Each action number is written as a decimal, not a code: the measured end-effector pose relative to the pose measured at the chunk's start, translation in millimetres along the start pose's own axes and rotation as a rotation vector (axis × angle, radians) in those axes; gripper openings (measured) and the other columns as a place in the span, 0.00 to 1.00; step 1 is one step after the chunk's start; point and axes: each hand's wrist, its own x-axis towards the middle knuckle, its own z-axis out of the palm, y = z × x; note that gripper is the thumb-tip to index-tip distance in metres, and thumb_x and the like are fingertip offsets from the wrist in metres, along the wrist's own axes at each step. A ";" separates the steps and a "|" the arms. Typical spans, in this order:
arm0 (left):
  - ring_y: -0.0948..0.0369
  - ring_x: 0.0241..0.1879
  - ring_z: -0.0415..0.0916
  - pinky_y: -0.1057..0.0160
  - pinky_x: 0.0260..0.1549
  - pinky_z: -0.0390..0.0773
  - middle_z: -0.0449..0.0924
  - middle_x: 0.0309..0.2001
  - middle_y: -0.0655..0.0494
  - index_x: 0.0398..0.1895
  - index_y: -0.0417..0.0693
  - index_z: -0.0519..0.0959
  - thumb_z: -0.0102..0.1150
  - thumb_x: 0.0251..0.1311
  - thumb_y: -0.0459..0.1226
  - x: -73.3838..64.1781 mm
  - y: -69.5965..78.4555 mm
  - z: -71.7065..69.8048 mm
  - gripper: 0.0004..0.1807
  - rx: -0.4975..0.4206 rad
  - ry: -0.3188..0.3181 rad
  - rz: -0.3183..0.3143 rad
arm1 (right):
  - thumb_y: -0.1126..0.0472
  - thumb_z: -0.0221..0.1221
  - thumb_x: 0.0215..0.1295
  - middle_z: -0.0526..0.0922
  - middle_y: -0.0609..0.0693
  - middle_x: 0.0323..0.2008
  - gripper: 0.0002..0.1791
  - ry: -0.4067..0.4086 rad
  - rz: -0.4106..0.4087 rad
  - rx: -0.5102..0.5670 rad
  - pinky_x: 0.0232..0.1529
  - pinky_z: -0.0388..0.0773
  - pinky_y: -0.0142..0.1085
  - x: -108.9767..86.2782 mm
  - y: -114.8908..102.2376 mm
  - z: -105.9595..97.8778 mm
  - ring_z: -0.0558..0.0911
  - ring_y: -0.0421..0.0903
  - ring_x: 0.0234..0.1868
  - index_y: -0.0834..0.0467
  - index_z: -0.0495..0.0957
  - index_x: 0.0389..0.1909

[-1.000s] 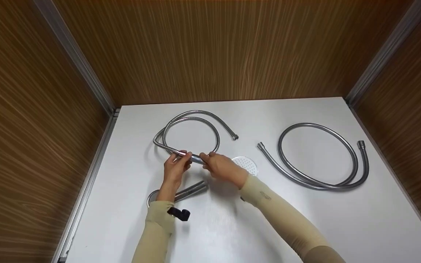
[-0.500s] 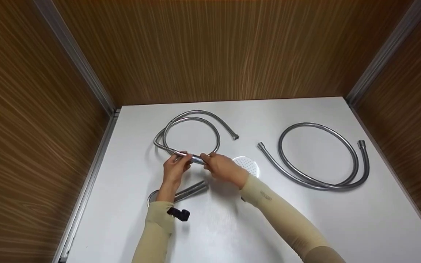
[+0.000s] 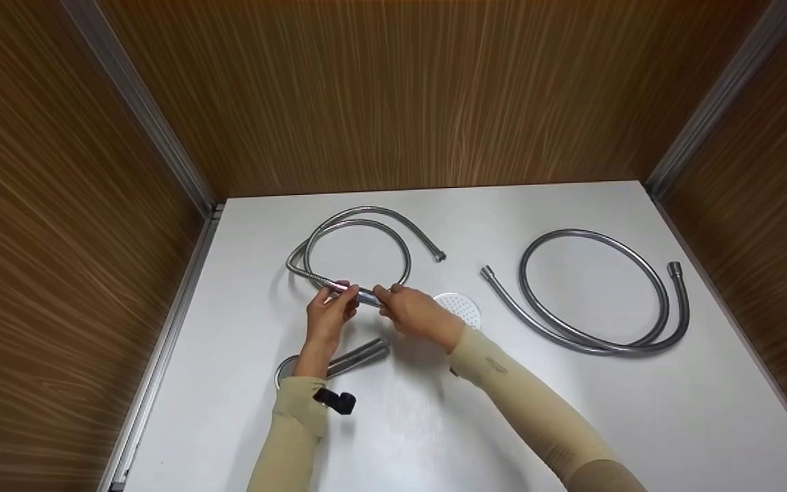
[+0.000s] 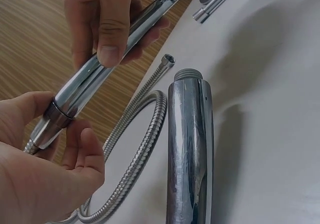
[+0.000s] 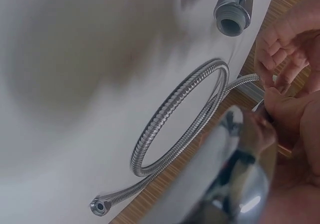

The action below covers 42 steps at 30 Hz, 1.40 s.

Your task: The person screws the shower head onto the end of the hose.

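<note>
My right hand grips the chrome handle of a shower head, whose white round face pokes out beside the wrist in the head view. At the handle's lower end, my left hand pinches the metal end nut of a ribbed shower hose. Nut and handle meet in one line, with a thin dark ring where they join. The hose loops on the table behind the hands, its other end nut loose. Under the left wrist lies a second shower head, its threaded end bare and its head partly hidden.
A smoother grey hose lies coiled at the right of the white table, both ends loose. Wood-patterned panels with metal corner rails enclose the back and sides.
</note>
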 end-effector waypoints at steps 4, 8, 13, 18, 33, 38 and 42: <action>0.63 0.30 0.82 0.68 0.32 0.81 0.85 0.27 0.60 0.44 0.42 0.83 0.71 0.63 0.30 -0.1 0.5 1.3 0.09 -0.005 0.006 0.004 | 0.64 0.60 0.76 0.81 0.60 0.33 0.10 0.001 -0.003 0.001 0.31 0.83 0.50 -0.2 0.3 0.3 0.82 0.57 0.28 0.63 0.73 0.52; 0.64 0.31 0.83 0.68 0.33 0.82 0.85 0.28 0.59 0.44 0.42 0.83 0.70 0.63 0.30 -0.3 0.6 1.4 0.08 0.001 0.008 0.004 | 0.65 0.60 0.76 0.81 0.61 0.33 0.10 0.007 -0.008 0.002 0.31 0.83 0.50 -0.1 0.7 1.3 0.82 0.57 0.28 0.63 0.73 0.51; 0.64 0.31 0.83 0.68 0.33 0.82 0.85 0.28 0.59 0.45 0.41 0.83 0.70 0.64 0.30 0.1 0.8 0.9 0.09 -0.001 0.001 0.008 | 0.65 0.60 0.76 0.81 0.61 0.32 0.10 0.010 -0.015 0.002 0.30 0.83 0.49 0.4 1.1 1.4 0.82 0.57 0.27 0.63 0.73 0.51; 0.63 0.30 0.81 0.68 0.31 0.81 0.84 0.27 0.60 0.44 0.45 0.83 0.72 0.64 0.33 -0.2 1.4 0.7 0.08 0.012 -0.002 -0.017 | 0.64 0.60 0.76 0.81 0.61 0.33 0.10 0.003 -0.007 0.000 0.31 0.83 0.49 0.8 1.8 0.2 0.82 0.56 0.28 0.62 0.73 0.52; 0.64 0.30 0.81 0.68 0.33 0.81 0.84 0.27 0.59 0.44 0.44 0.83 0.72 0.63 0.31 1.5 -0.7 1.2 0.10 0.000 -0.011 -0.015 | 0.64 0.60 0.76 0.83 0.62 0.35 0.10 -0.006 0.001 0.000 0.33 0.84 0.50 -1.9 -0.1 -1.3 0.84 0.58 0.31 0.63 0.73 0.53; 0.64 0.29 0.81 0.68 0.33 0.81 0.84 0.27 0.59 0.45 0.43 0.83 0.72 0.62 0.30 1.1 -1.1 1.5 0.10 0.002 -0.012 -0.008 | 0.64 0.60 0.76 0.83 0.63 0.36 0.11 -0.007 0.009 0.009 0.33 0.84 0.51 -2.3 -0.5 -1.4 0.84 0.59 0.30 0.63 0.73 0.53; 0.64 0.29 0.81 0.68 0.33 0.81 0.84 0.27 0.60 0.45 0.43 0.84 0.72 0.63 0.30 0.5 -1.4 0.8 0.09 0.002 -0.014 -0.003 | 0.64 0.60 0.76 0.83 0.63 0.36 0.11 -0.019 0.014 0.022 0.34 0.85 0.51 -1.8 0.1 -0.2 0.84 0.59 0.31 0.63 0.73 0.53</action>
